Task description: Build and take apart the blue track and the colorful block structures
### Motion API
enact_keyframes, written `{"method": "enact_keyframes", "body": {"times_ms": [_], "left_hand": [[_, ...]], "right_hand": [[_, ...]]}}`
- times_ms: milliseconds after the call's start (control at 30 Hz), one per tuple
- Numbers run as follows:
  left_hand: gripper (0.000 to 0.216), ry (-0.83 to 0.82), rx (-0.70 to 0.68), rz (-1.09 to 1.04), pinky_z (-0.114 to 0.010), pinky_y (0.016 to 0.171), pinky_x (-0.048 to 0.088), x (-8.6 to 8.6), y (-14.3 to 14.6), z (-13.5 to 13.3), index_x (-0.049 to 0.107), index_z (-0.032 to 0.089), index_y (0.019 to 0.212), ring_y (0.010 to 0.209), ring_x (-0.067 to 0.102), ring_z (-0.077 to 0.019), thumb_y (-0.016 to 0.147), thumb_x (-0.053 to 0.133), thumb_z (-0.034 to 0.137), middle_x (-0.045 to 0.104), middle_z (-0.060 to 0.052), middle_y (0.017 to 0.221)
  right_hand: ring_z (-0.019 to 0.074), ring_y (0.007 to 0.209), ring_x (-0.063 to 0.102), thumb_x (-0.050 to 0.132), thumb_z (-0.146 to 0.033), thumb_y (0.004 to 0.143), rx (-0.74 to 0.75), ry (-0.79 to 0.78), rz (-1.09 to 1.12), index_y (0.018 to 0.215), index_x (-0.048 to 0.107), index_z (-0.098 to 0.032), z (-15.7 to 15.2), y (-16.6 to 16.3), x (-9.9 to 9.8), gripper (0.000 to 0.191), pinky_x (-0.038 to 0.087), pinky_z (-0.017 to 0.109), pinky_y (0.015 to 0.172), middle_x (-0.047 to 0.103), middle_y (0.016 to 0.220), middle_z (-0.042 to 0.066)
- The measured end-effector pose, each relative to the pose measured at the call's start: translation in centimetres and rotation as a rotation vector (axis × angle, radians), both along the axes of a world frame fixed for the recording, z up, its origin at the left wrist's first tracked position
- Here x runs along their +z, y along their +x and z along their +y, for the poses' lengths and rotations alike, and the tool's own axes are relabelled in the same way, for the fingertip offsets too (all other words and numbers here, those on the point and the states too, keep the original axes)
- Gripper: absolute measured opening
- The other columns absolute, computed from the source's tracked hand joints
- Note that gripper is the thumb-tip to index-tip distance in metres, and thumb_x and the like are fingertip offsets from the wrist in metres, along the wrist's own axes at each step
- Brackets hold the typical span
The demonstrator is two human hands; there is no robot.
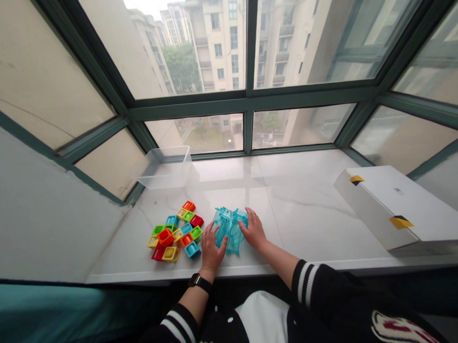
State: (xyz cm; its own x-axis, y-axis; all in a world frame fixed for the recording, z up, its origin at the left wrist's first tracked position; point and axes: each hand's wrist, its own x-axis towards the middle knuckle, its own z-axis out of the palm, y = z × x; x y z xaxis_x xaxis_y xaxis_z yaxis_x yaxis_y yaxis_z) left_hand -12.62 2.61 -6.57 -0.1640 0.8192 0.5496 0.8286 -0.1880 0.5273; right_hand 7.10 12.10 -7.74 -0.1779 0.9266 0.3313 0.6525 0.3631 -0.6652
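Note:
Several clear turquoise plastic pieces (231,230) lie together on the white marble-look sill in front of me. My left hand (213,244) rests at their left side, fingers spread and touching them. From the right, my right hand (252,229) reaches over their right edge, with thumb and fingers apart. Neither hand has closed round a piece. Just left of my left hand is a loose pile of small square plastic blocks (165,237) in red, orange, yellow, green and blue. Some of the turquoise pieces are partly covered by my fingers.
A clear plastic bin (169,168) stands at the back left by the window. To the right sits a large white box (414,200) with yellow and black tabs. The sill's front edge (232,271) runs close below my wrists, and green window frames (245,107) border the far side.

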Motion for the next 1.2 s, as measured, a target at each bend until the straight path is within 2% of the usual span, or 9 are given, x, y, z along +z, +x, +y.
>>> {"method": "enact_keyframes", "body": {"times_ms": [100, 200, 367, 500, 600, 767, 1000, 1200], "left_hand": [[0.043, 0.009, -0.009, -0.007, -0.060, 0.117, 0.043, 0.2, 0.0, 0.0, 0.055, 0.024, 0.139, 0.142, 0.052, -0.0349, 0.099, 0.063, 0.039, 0.057, -0.017, 0.150], [0.045, 0.019, -0.011, -0.010, -0.061, 0.118, 0.042, 0.3, 0.0, -0.1, 0.053, 0.023, 0.140, 0.143, 0.051, -0.0350, 0.099, 0.063, 0.038, 0.057, -0.017, 0.150], [0.043, 0.039, 0.005, -0.009, -0.061, 0.119, 0.041, 0.4, -0.2, -0.4, 0.053, 0.022, 0.139, 0.145, 0.049, -0.0349, 0.099, 0.062, 0.036, 0.053, -0.017, 0.152], [0.043, 0.033, -0.004, -0.007, -0.062, 0.119, 0.041, 0.4, -0.9, -1.1, 0.052, 0.024, 0.139, 0.145, 0.049, -0.0348, 0.099, 0.062, 0.035, 0.052, -0.017, 0.154], [0.045, 0.003, -0.025, 0.002, -0.062, 0.119, 0.042, 0.4, -1.7, -2.1, 0.050, 0.023, 0.142, 0.145, 0.048, -0.0349, 0.100, 0.060, 0.035, 0.050, -0.017, 0.156], [0.043, -0.013, -0.005, 0.020, -0.063, 0.119, 0.043, 0.5, -3.4, -3.2, 0.049, 0.024, 0.142, 0.146, 0.048, -0.0351, 0.101, 0.056, 0.036, 0.053, -0.016, 0.151], [0.044, 0.013, 0.035, 0.001, -0.061, 0.120, 0.043, 0.4, -4.7, -2.5, 0.050, 0.025, 0.142, 0.143, 0.051, -0.0340, 0.101, 0.055, 0.039, 0.057, -0.015, 0.146], [0.041, 0.032, 0.037, 0.074, -0.061, 0.116, 0.045, 0.2, -4.9, -2.5, 0.054, 0.022, 0.137, 0.133, 0.058, -0.0351, 0.099, 0.057, 0.036, 0.063, -0.016, 0.137]], "right_hand": [[0.0356, 0.147, 0.048, 0.052, -0.050, 0.101, 0.002, -0.013, 0.012, 0.164, 0.032, -0.019, 0.3, 0.6, 0.1, 0.073, 0.042, 0.059, 0.120, 0.050, 0.159, 0.019], [0.0348, 0.151, 0.043, 0.050, -0.053, 0.101, 0.000, -0.027, 0.038, 0.167, 0.026, -0.021, 0.6, 2.8, -0.1, 0.077, 0.041, 0.059, 0.121, 0.045, 0.164, 0.017], [0.0313, 0.154, 0.039, 0.042, -0.054, 0.105, -0.081, -0.051, 0.056, 0.167, 0.025, -0.020, -0.4, 10.5, -1.3, 0.072, 0.038, 0.058, 0.124, 0.040, 0.167, 0.018], [0.0324, 0.151, 0.043, 0.042, -0.052, 0.105, -0.086, -0.036, -0.028, 0.164, 0.032, -0.020, -3.5, 17.4, -2.7, 0.068, 0.039, 0.059, 0.123, 0.046, 0.162, 0.017], [0.0342, 0.144, 0.051, 0.045, -0.050, 0.105, -0.061, 0.022, -0.087, 0.160, 0.040, -0.020, -5.9, 20.4, -3.2, 0.063, 0.042, 0.060, 0.121, 0.054, 0.154, 0.018], [0.0353, 0.137, 0.057, 0.047, -0.048, 0.103, -0.060, 0.084, -0.155, 0.152, 0.049, -0.020, -7.1, 20.5, -2.7, 0.056, 0.046, 0.060, 0.117, 0.061, 0.146, 0.017], [0.0354, 0.130, 0.061, 0.047, -0.046, 0.102, -0.078, 0.074, -0.161, 0.145, 0.056, -0.019, -6.5, 19.9, -2.3, 0.052, 0.048, 0.059, 0.114, 0.066, 0.138, 0.018], [0.0353, 0.129, 0.061, 0.048, -0.045, 0.101, -0.076, 0.076, -0.193, 0.142, 0.058, -0.020, -6.4, 20.0, -2.4, 0.049, 0.048, 0.059, 0.113, 0.067, 0.137, 0.017]]}}
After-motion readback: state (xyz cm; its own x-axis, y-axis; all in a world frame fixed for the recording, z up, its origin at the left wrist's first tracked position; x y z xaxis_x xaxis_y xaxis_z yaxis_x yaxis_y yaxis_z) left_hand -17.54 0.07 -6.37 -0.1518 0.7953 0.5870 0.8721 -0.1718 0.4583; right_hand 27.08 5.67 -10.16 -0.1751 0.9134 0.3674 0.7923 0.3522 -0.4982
